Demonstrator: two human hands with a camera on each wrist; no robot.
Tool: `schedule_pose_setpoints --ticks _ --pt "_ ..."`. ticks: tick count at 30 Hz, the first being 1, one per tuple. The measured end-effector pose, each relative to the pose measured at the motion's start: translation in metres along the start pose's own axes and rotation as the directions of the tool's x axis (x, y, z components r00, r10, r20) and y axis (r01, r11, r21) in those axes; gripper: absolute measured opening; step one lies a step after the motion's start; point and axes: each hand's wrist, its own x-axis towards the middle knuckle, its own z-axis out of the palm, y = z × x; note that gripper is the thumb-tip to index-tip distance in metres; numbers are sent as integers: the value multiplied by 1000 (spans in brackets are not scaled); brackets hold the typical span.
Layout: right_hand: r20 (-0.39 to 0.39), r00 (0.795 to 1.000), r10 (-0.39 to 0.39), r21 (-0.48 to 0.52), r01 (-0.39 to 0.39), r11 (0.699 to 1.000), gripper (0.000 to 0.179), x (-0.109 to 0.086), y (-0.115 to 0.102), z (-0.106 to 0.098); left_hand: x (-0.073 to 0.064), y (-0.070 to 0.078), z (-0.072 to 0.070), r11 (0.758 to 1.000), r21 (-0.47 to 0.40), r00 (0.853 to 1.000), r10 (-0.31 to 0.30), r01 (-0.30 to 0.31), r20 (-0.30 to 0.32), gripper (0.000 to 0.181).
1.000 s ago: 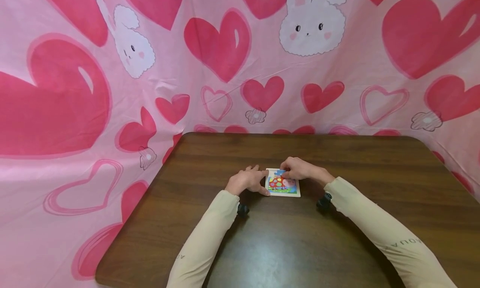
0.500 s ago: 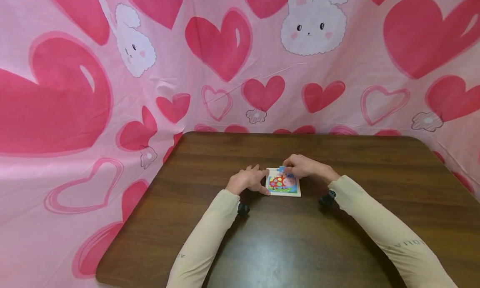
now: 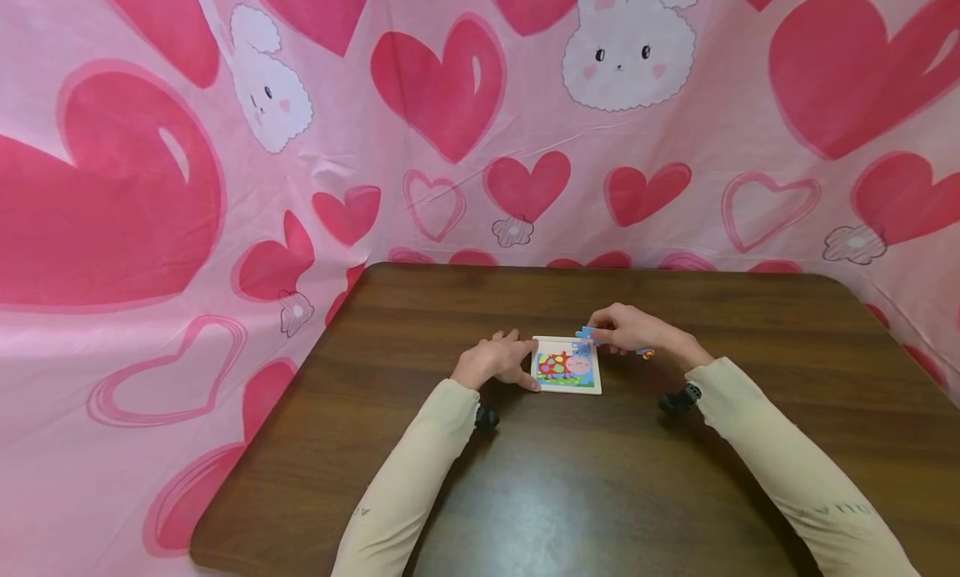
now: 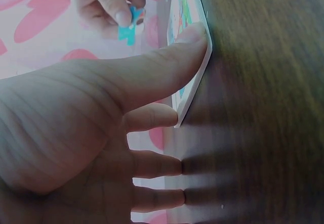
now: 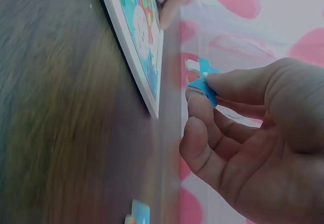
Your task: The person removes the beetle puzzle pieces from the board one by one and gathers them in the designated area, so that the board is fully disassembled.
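A square jigsaw puzzle board [image 3: 562, 388] with a pale rim and a red spotted ladybird picture lies on the table. My left hand [image 3: 491, 362] rests at its left side, fingers straight. In the left wrist view the thumb [image 4: 190, 34] lies on the board's rim and the index fingertip touches its corner. Between thumb and forefinger my right hand [image 3: 630, 328] pinches a blue puzzle piece [image 5: 205, 80], raised just off the board's far right corner. A gap shows along the top of the picture.
Another puzzle piece [image 3: 646, 354], blue with red and yellow, lies on the table under my right wrist. The brown wooden table [image 3: 525, 477] reaches back to a pink cloth [image 3: 465, 218] printed with hearts and rabbits.
My right hand has moved right and away from the board, lifting the blue puzzle piece off its top part. The loose piece by the wrist has come into sight. My left hand stays put.
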Motion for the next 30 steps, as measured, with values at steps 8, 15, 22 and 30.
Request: schedule_pose_setpoints --ticks 8,15,22,30 --pt "-19 997 69 85 -67 994 14 -22 11 -8 0 1 -1 1000 -1 1000 -2 2 2 84" --pt "-41 996 73 152 -66 986 12 -34 22 -13 -1 0 -1 1000 -12 1000 -7 7 5 83" --pt "-51 994 93 164 -83 983 16 -39 32 -18 -4 0 -1 999 -33 1000 -14 14 3 83" --pt "-33 994 102 165 -96 982 16 -46 37 -23 -3 1 0 999 -38 1000 -20 20 -5 84"
